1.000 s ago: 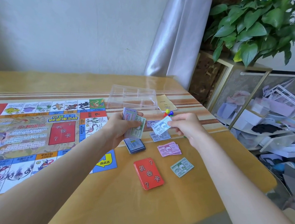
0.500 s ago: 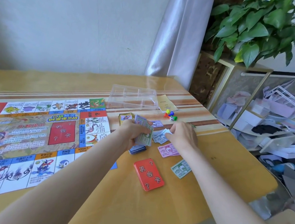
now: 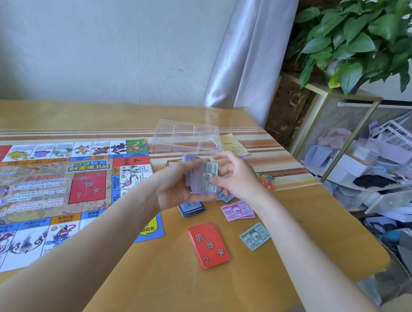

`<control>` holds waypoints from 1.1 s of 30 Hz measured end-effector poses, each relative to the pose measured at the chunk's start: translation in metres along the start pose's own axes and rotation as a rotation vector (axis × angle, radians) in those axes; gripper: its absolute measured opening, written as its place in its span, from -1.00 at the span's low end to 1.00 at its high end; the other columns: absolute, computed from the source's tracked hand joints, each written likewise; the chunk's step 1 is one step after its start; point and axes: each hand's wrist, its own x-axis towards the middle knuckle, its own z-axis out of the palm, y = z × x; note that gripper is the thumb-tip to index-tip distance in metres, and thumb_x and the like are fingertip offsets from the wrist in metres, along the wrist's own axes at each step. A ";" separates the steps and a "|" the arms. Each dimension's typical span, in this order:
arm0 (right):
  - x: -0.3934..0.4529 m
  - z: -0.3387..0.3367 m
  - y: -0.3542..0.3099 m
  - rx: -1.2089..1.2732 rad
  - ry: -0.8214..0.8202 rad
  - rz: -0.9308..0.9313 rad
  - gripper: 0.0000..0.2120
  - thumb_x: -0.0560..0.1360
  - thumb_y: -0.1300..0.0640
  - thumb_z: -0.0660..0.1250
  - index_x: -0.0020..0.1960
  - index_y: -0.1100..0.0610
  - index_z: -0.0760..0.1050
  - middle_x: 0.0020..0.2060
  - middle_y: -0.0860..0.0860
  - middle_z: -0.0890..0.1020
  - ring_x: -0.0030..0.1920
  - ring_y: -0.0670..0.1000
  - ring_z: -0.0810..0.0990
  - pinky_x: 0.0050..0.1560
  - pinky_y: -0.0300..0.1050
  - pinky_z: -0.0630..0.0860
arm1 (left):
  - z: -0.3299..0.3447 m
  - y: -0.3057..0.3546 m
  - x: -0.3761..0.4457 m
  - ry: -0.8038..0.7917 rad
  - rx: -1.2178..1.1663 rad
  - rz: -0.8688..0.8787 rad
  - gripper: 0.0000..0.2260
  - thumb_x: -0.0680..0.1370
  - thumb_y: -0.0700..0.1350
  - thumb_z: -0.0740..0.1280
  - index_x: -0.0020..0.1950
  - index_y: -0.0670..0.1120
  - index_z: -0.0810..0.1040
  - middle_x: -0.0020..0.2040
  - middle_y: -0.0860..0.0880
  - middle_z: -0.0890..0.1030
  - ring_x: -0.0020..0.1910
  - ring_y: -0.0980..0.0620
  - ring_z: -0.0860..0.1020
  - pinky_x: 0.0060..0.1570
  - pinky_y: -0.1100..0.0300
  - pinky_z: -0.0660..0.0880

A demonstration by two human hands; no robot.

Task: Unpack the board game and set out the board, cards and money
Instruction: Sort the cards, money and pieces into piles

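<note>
The colourful game board [image 3: 42, 188] lies unfolded on the left of the wooden table [image 3: 153, 291]. My left hand [image 3: 175, 191] grips a stack of paper money [image 3: 203, 178] above the table. My right hand [image 3: 238, 177] pinches the green note on top of that stack. Below the hands lie a blue card deck [image 3: 191, 209], a pink money pile [image 3: 238, 211], a green money pile [image 3: 255, 235], some blue notes [image 3: 224, 196] and a red card deck [image 3: 209, 244].
A clear plastic tray [image 3: 186, 138] and a yellow leaflet [image 3: 233, 143] sit behind the hands. Red and yellow cards [image 3: 265, 180] peek out by my right hand. A potted plant [image 3: 354, 39] stands on a shelf at the right, with cluttered shelves [image 3: 390, 176] beyond the table edge.
My right hand put a blue note down on the table, then rose back to the stack in my left hand and took hold of the green top note.
</note>
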 end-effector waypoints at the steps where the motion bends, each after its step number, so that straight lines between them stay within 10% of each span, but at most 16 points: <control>1: -0.002 0.000 0.000 -0.008 0.002 -0.011 -0.60 0.44 0.26 0.40 0.21 0.00 0.40 -0.24 -0.02 0.56 -0.49 -0.07 0.47 -0.34 -0.17 0.47 | -0.001 0.002 -0.002 -0.018 -0.003 0.001 -0.81 0.61 -0.23 0.15 0.16 -0.25 0.47 0.09 -0.24 0.60 -0.01 -0.19 0.61 -0.10 -0.09 0.59; 6: -0.003 -0.004 0.003 -0.239 0.055 -0.130 -0.64 0.41 0.18 0.45 0.20 0.05 0.54 -0.07 -0.11 0.53 -0.30 -0.28 0.42 -0.21 -0.31 0.36 | 0.004 0.003 -0.002 0.017 0.176 0.041 -0.80 0.56 -0.41 0.14 0.09 -0.25 0.48 0.01 -0.21 0.59 -0.06 -0.12 0.60 -0.14 0.02 0.61; 16: -0.019 -0.034 -0.004 -0.317 0.024 -0.098 -0.81 0.34 0.16 0.52 -0.32 0.04 0.51 -0.40 -0.08 0.53 -0.38 -0.14 0.47 -0.35 -0.35 0.38 | 0.016 -0.011 -0.012 0.016 0.312 0.012 -0.83 0.52 -0.37 0.27 0.02 -0.15 0.53 -0.09 -0.11 0.64 -0.14 -0.01 0.62 -0.24 0.12 0.63; 24: -0.054 -0.062 0.013 -0.222 -0.105 0.136 -0.83 0.37 0.31 0.47 -0.18 0.12 0.50 -0.43 0.05 0.56 -0.59 -0.17 0.43 -0.45 -0.24 0.33 | 0.030 -0.021 -0.030 0.104 0.383 0.072 -0.84 0.52 -0.36 0.29 -0.04 -0.11 0.53 -0.15 -0.06 0.62 -0.20 0.05 0.59 -0.29 0.19 0.60; 33: -0.080 -0.050 0.037 -0.652 -0.090 0.186 -0.75 0.34 0.08 0.50 -0.13 0.02 0.44 -0.14 -0.05 0.47 -0.12 -0.03 0.47 -0.22 -0.15 0.39 | 0.042 -0.039 -0.035 0.165 0.264 0.067 -0.86 0.51 -0.36 0.30 -0.06 -0.13 0.50 -0.16 -0.11 0.59 -0.25 0.00 0.57 -0.46 0.25 0.57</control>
